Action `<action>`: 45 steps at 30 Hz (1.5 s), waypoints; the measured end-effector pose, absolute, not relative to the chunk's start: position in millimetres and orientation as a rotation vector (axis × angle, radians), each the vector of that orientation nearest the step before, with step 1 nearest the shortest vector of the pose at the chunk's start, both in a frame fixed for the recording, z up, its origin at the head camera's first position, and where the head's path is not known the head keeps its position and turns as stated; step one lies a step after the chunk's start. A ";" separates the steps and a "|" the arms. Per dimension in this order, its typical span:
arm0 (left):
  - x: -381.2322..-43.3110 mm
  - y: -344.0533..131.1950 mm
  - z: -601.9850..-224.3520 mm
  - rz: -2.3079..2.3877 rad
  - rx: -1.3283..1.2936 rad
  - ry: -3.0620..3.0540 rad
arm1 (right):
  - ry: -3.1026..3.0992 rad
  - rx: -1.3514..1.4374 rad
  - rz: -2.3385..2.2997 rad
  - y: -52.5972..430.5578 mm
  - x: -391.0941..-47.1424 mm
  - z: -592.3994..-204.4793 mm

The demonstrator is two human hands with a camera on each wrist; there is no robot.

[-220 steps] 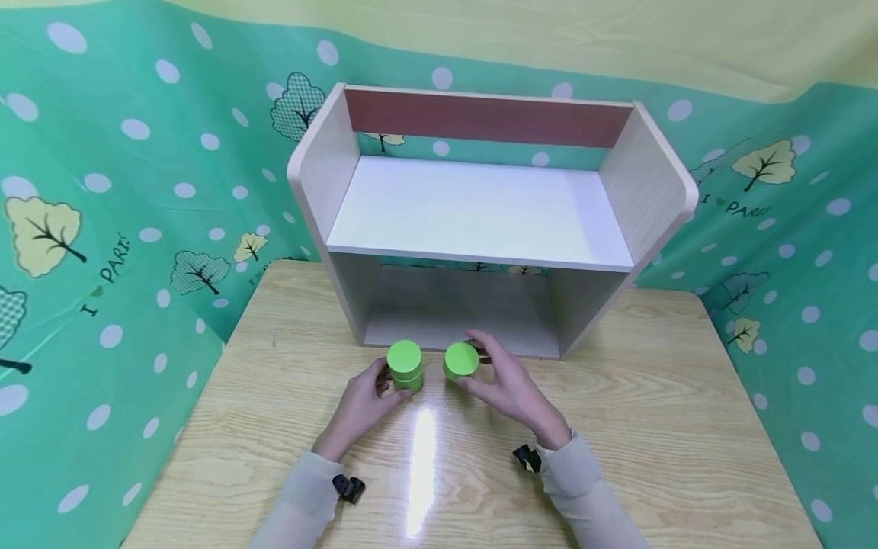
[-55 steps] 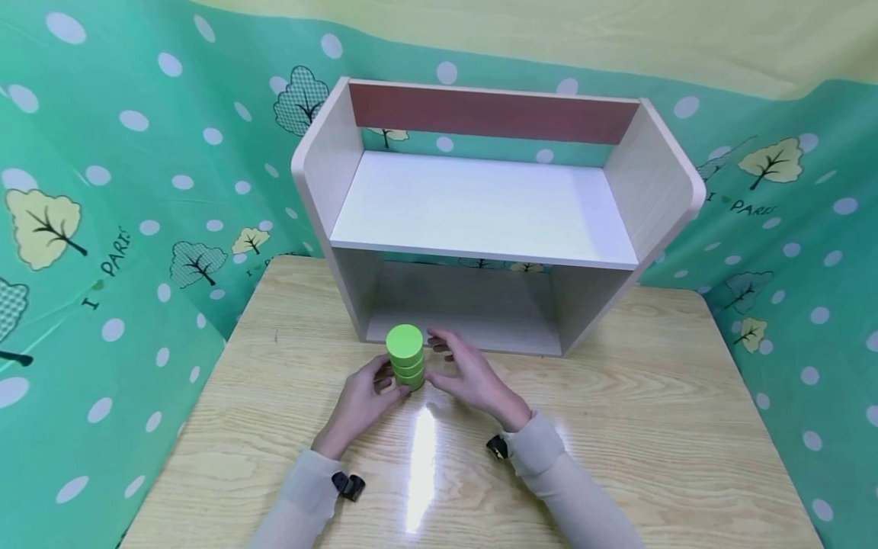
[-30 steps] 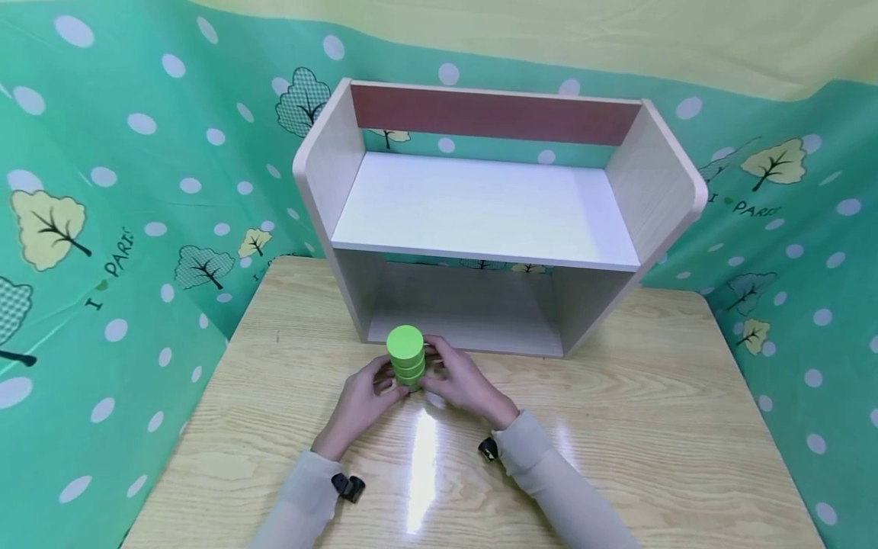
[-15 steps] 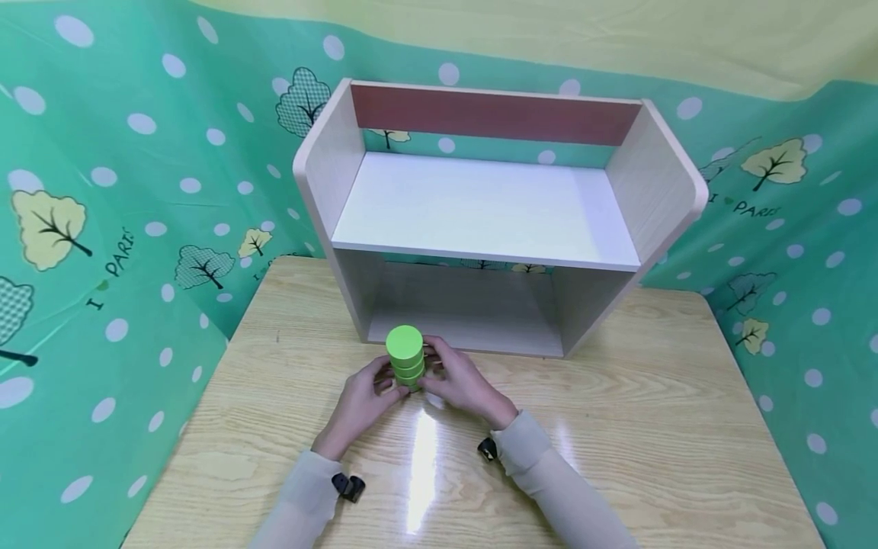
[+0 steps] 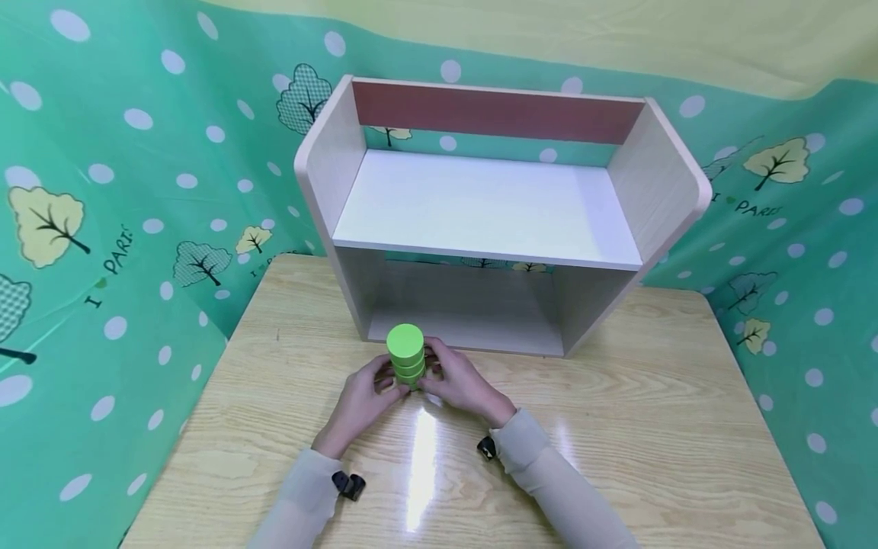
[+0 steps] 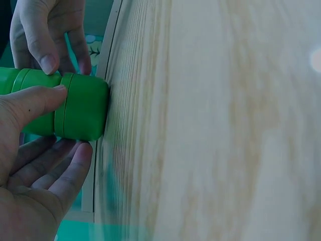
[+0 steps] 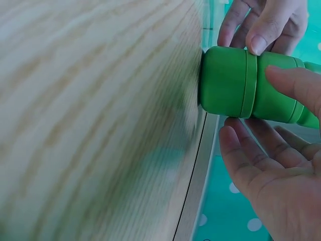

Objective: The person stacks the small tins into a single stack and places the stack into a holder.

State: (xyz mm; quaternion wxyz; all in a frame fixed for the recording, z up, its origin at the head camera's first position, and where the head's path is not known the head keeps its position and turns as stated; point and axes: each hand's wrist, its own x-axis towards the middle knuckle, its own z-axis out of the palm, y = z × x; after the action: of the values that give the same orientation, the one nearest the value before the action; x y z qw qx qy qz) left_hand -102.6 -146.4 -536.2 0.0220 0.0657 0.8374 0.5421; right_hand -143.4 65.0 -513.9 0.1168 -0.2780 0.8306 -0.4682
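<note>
Two green round jars with lids stand one on the other as an upright stack on the table, just in front of the shelf unit. My left hand holds the lower part from the left, thumb at the front and fingers behind. From the right, my right hand grips the same stack, its thumb across the side. In the left wrist view the bottom jar meets the tabletop, with a thin seam round it. The right wrist view shows the jar between both hands, the top of the stack cut off by the frame.
A pale two-tier shelf unit with a dark red back strip stands behind the hands. The wooden table stretches out to both sides. Green dotted cloth hangs behind and at the sides.
Earlier the jars were apart, one at each hand. The right hand's jar was set on the left one; the hand opened beside the stack, then took hold of it. Little has moved since.
</note>
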 end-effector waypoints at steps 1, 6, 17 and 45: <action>-102.8 -146.4 -536.2 1.679 0.205 2.594 | 2.431 -0.810 -1.369 64.9 -143.5 -513.8; -103.3 -146.2 -535.7 1.689 0.201 2.581 | 2.433 -0.801 -1.361 64.4 -143.5 -513.4; -102.4 -144.9 -535.8 1.721 0.181 2.550 | 2.467 -0.767 -1.304 60.6 -142.6 -516.6; -102.3 -143.1 -537.3 1.775 0.182 2.518 | 2.466 -0.723 -1.303 59.6 -141.5 -518.6</action>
State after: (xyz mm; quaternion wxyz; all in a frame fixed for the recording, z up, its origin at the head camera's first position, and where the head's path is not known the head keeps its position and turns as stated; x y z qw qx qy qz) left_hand -102.3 -143.1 -537.3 0.0275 0.0588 0.8156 0.5749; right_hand -141.5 59.6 -518.6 0.1297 -0.2488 0.8486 -0.4485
